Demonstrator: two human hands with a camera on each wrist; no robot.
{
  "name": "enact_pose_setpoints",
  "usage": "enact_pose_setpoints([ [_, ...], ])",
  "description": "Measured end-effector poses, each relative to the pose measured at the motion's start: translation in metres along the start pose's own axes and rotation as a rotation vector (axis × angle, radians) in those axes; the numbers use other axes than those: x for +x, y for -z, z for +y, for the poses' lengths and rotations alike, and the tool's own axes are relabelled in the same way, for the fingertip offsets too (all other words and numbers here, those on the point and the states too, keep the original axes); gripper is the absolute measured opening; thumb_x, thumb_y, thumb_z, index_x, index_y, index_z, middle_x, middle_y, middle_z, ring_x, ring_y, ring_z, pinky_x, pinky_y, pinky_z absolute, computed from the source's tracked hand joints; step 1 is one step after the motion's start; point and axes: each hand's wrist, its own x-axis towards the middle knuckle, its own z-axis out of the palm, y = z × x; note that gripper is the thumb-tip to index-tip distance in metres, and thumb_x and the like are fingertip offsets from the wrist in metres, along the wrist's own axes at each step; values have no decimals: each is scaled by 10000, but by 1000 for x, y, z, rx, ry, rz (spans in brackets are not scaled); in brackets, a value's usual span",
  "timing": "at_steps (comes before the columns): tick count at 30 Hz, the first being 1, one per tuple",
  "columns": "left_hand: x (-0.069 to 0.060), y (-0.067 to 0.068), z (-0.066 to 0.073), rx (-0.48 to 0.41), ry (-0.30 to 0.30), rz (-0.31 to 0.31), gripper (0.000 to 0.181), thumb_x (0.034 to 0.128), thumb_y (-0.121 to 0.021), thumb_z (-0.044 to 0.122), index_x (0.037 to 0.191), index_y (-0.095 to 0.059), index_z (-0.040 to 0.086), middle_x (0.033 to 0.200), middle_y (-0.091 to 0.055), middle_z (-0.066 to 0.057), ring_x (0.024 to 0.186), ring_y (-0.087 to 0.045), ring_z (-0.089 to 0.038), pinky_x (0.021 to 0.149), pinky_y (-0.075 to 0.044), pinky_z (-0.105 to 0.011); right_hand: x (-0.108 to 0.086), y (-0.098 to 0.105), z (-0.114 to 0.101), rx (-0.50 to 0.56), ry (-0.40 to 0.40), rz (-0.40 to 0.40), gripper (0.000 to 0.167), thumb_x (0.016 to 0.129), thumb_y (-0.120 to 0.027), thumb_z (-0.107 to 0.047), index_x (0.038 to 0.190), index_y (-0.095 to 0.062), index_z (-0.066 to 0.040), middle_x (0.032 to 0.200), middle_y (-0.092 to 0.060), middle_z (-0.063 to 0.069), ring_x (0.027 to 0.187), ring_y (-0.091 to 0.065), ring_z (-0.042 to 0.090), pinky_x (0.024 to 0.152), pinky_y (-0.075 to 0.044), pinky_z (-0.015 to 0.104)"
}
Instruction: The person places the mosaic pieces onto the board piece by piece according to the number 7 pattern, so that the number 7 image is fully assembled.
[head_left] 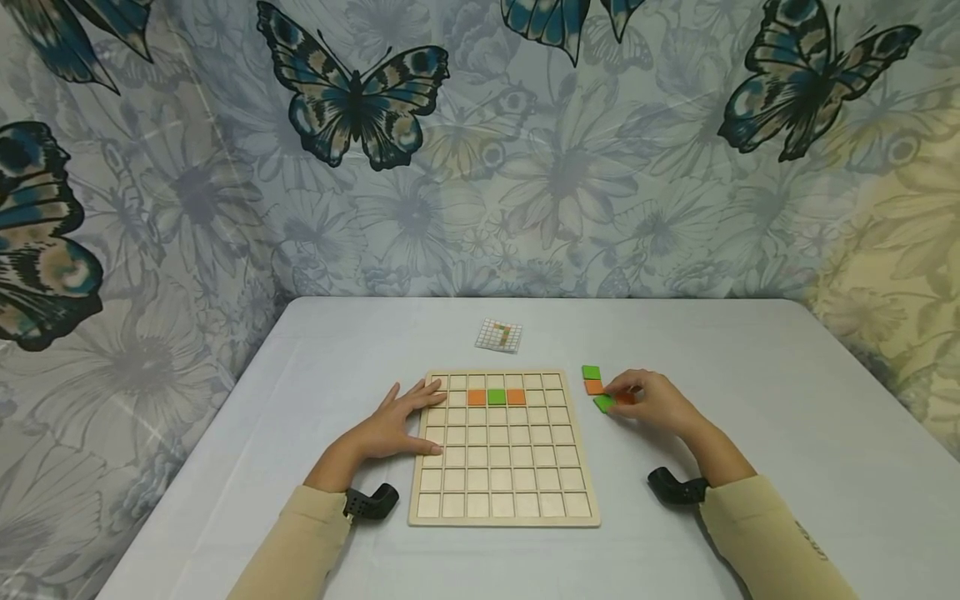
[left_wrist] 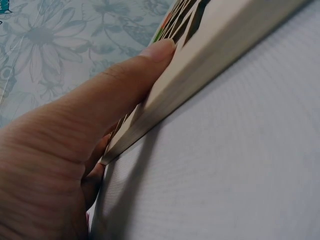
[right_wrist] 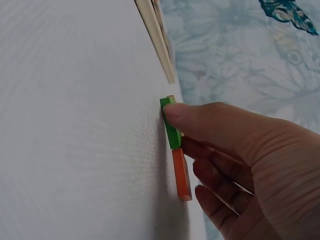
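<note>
A wooden grid board (head_left: 489,526) lies on the table, with an orange tile (head_left: 477,397), a green tile (head_left: 497,397) and another orange tile (head_left: 516,397) side by side in an upper row. The left hand (head_left: 390,429) rests spread on the board's left edge; in the left wrist view its thumb (left_wrist: 117,87) lies on the rim. Right of the board, the right hand (head_left: 660,404) pinches a green tile (head_left: 602,403), also seen in the right wrist view (right_wrist: 171,125). Beside that tile is an orange one (right_wrist: 181,175), partly hidden by the fingers in the head view.
Another green tile (head_left: 591,372) and an orange tile (head_left: 593,387) lie above the right hand's fingertips. A small card (head_left: 498,336) with a printed grid pattern lies behind the board on the white table (head_left: 360,333). Butterfly-patterned cloth hangs behind.
</note>
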Motion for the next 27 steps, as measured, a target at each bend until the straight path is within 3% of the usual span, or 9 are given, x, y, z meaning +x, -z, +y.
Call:
enact_pose_setpoints([
  [5, 0, 0, 0, -1, -4, -2, 834, 715, -776, 428, 1416, -415, 157, 1557, -213, -34, 1459, -84, -264, 1169, 114, -503, 0, -1, -1, -7, 22, -4, 243, 719, -787, -98, 938, -716, -20, 991, -674, 137, 922, -592, 271, 772, -505, 363],
  [18, 0, 0, -2, 2, -8, -1, 835, 713, -776, 432, 1415, -416, 160, 1557, -214, -29, 1459, -90, -261, 1170, 113, -499, -1, -2, -4, 0, -26, -30, 243, 731, -779, -111, 944, -711, -18, 999, -669, 146, 910, -582, 235, 769, -500, 329],
  [27, 1, 0, -1, -1, -4, 1, 839, 709, -782, 424, 1414, -418, 155, 1555, -219, -28, 1459, -90, -260, 1171, 112, -497, -1, -1, -2, 0, 18, -47, 228, 737, -772, -97, 944, -721, -18, 961, -678, 108, 876, -583, 184, 738, -496, 257],
])
